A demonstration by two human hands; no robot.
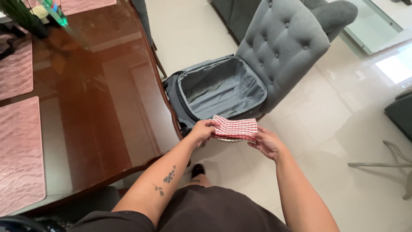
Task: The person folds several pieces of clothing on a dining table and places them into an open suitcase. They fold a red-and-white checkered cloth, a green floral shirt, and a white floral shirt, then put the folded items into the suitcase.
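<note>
Cloth (235, 129), red-and-white checked and folded flat, sits between both my hands. My left hand (202, 131) pinches its near-left edge, grip closed on it; my right hand (268, 144) supports its right end from below, fingers curled around the fold. Just beyond the grip lies a suitcase (219, 88), lid open, grey lining bare, leaning against a grey tufted chair (283, 47). To the left of my grip runs a glossy wooden surface (107, 99) with pink mats (19, 150). I judge this the carrying stage: the cloth hangs over the suitcase's near rim. Next would need a level forward reach, keeping the fold intact.
</note>
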